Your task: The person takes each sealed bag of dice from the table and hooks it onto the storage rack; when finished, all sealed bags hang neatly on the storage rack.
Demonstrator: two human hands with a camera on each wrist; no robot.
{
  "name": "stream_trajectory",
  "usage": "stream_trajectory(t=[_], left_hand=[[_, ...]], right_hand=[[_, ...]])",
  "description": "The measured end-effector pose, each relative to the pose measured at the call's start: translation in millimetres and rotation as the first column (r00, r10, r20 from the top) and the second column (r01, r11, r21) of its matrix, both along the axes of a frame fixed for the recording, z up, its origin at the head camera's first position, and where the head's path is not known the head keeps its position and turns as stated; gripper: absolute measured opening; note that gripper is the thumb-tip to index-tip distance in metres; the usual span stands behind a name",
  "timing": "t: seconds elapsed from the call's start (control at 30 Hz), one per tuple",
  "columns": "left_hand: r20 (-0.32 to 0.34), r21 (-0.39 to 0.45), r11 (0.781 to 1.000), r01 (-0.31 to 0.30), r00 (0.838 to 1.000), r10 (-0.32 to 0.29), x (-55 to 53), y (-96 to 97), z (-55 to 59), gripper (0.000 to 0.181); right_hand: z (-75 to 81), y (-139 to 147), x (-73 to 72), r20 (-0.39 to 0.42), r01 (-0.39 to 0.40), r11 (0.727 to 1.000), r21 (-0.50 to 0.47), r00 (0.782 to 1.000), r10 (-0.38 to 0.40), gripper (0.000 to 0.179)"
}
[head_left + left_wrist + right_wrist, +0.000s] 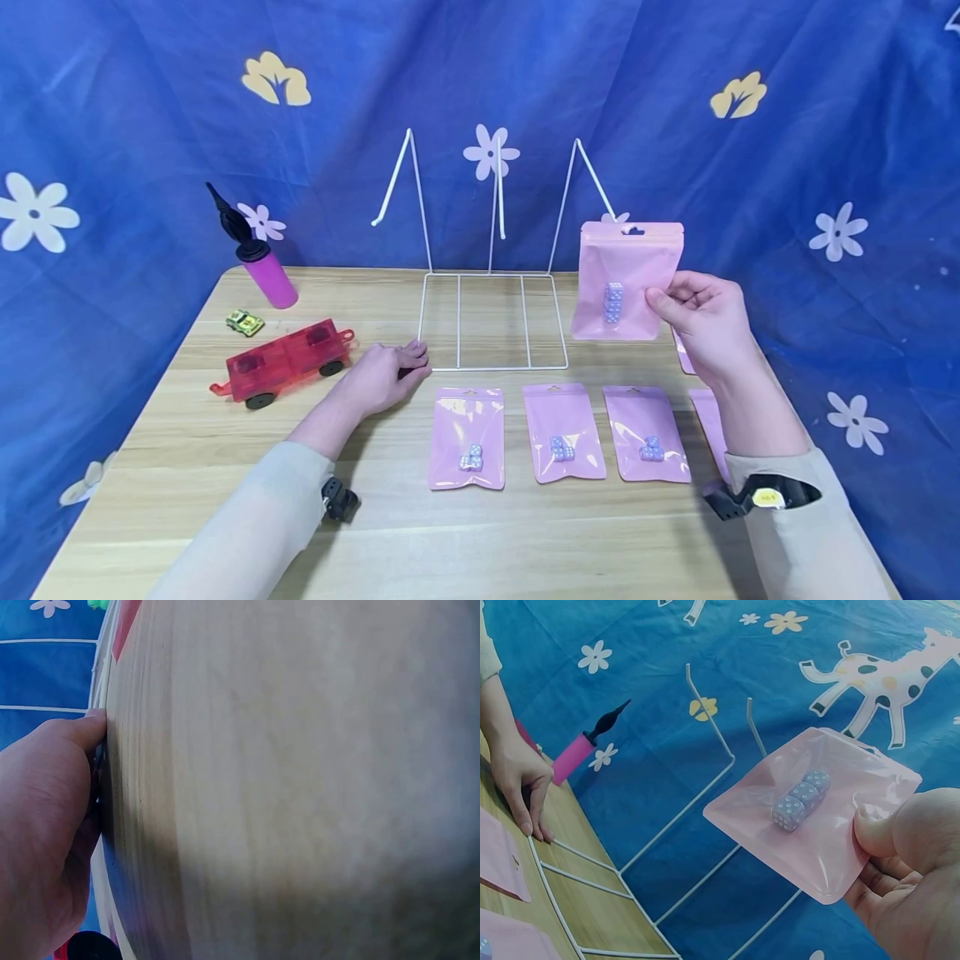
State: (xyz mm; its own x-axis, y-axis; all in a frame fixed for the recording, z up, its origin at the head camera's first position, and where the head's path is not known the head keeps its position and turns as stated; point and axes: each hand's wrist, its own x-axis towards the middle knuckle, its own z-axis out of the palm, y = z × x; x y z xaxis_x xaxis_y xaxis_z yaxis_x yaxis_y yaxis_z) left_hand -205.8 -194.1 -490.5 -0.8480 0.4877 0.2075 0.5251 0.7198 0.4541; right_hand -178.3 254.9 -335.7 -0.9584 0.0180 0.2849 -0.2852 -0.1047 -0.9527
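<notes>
My right hand pinches the right edge of a pink zip bag between thumb and fingers. The bag hangs upright in the air, and stacked pale purple dice show through its front. Its hang hole is just below the tip of the right-hand hook of a white wire display rack, in the head view. My left hand holds the rack's front left corner, thumb and fingers on either side of the wire. Three bent hooks rise at the rack's back, with no bags on them.
Pink bags of dice lie in a row before the rack: left, middle, right. More bags are partly behind my right forearm. At left are a red toy trailer, a small toy car and a pink hand pump.
</notes>
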Motion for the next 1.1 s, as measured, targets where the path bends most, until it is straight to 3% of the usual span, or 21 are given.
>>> stream_trajectory(t=[0.4,0.6,1.1], left_hand=[[0.027,-0.001,1.000,-0.017,0.999,0.017,2.1,0.6,2.7,0.039],[0.034,-0.003,1.000,-0.021,0.999,0.021,2.6,1.0,2.7,0.039],[0.039,-0.004,1.000,-0.024,0.999,0.024,3.2,1.0,2.8,0.038]], right_hand=[[-6.8,-5.5,-12.0,0.015,0.019,0.999,0.028,1.000,-0.019,0.006],[-12.8,-6.8,-19.8,0.023,0.021,1.000,0.008,1.000,-0.021,0.011],[-18.7,-12.7,-50.7,0.054,0.020,0.999,-0.042,0.998,-0.017,0.012]])
